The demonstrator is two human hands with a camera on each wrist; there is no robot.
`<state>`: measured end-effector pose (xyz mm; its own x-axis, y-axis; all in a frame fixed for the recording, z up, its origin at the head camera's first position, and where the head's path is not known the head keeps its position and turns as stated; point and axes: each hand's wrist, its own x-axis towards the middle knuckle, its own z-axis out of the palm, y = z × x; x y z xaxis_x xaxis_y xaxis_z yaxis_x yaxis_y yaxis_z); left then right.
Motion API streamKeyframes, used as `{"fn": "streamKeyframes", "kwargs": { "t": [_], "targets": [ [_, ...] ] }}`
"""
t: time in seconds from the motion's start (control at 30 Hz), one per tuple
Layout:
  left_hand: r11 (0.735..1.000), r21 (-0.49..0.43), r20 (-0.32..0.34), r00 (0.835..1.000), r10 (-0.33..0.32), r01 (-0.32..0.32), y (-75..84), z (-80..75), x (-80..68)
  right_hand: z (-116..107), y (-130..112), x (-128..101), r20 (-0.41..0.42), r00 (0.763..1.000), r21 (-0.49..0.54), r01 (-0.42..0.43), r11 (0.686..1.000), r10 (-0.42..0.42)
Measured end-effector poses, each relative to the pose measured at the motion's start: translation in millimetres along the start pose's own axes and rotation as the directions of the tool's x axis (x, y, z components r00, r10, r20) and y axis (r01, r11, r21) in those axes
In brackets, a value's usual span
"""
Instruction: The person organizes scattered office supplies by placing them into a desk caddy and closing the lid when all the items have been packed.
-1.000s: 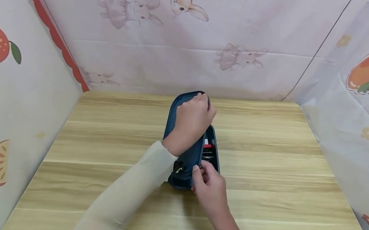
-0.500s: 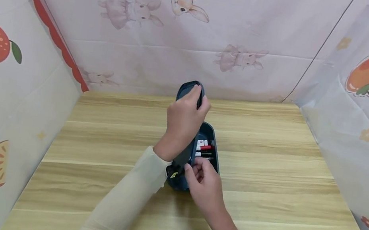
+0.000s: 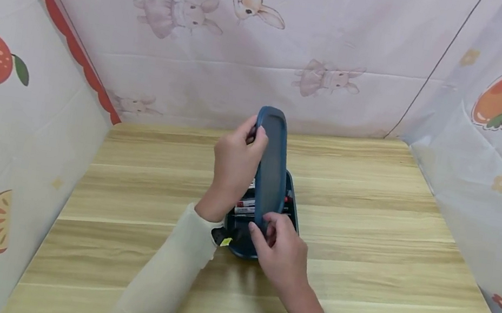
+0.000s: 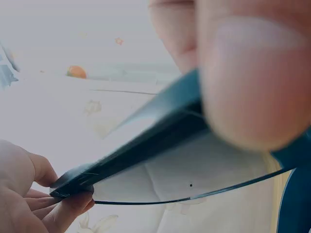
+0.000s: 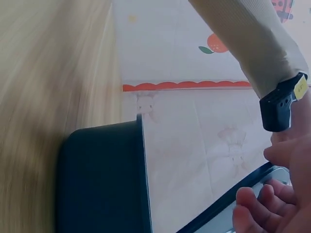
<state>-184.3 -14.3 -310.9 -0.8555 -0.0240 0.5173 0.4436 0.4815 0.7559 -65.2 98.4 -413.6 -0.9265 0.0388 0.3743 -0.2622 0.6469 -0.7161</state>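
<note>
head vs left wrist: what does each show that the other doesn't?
Head only: the whole wooden table, the case base lying on it with pens inside, both sleeves, and the rabbit-print backdrop.

Left wrist only: a blurred close-up of the left hand's fingertips pressed on the lid's edge, and the lid's thin rim line seen side-on.

Both: the dark blue lid raised, the left hand with a grip near its far end, the right hand pinching its near end.

Wood table (image 3: 366,240), bunny-print backdrop (image 3: 347,46).
</note>
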Motion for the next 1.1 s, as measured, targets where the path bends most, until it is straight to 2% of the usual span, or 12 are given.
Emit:
{"fn": "streamKeyframes", "kwargs": {
  "t": [0.07, 0.17, 0.3, 0.43, 0.57, 0.73, 0.9, 1.0, 1.1],
  "targets": [
    [0.999, -0.021, -0.006, 1.0, -0.025, 0.024, -2.6, -2.7, 0.6, -2.9, 2.3, 0.0, 0.015, 1.0, -0.011, 0.01, 1.0, -0.01],
    [0.995, -0.067, -0.017, 0.997, -0.07, 0.069, -7.8, -7.7, 3.2, -10.3, 9.7, 2.3, 0.036, 0.999, 0.004, -0.019, 1.0, 0.019],
    [0.98, -0.142, -0.032, 0.989, -0.142, 0.136, -19.5, -15.7, 8.0, -23.8, 28.4, 11.4, 0.028, 0.989, 0.038, -0.143, 0.989, 0.142],
    [0.949, -0.229, -0.017, 0.974, -0.225, 0.215, -32.9, -24.2, 10.7, -38.5, 51.2, 21.2, 0.008, 0.961, 0.079, -0.277, 0.957, 0.278],
    [0.89, -0.324, 0.023, 0.943, -0.332, 0.321, -44.0, -30.1, 12.0, -48.8, 71.5, 25.1, 0.045, 0.926, 0.202, -0.377, 0.904, 0.375],
    [0.783, -0.46, 0.086, 0.899, -0.43, 0.419, -57.1, -34.3, 9.7, -52.1, 84.2, 23.2, 0.176, 0.891, 0.344, -0.455, 0.821, 0.42],
    [0.703, -0.536, 0.12, 0.866, -0.485, 0.468, -72.4, -36.5, 1.8, -49.4, 84.1, 15.9, 0.291, 0.853, 0.37, -0.517, 0.772, 0.432],
    [0.657, -0.578, 0.136, 0.851, -0.507, 0.484, -80.5, -34.9, -4.6, -48.6, 81.0, 10.4, 0.317, 0.833, 0.379, -0.549, 0.745, 0.453],
    [0.61, -0.613, 0.164, 0.836, -0.524, 0.503, -88.9, -30.6, -10.3, -49.3, 77.2, 6.3, 0.312, 0.827, 0.384, -0.561, 0.734, 0.468]
  ]
}}
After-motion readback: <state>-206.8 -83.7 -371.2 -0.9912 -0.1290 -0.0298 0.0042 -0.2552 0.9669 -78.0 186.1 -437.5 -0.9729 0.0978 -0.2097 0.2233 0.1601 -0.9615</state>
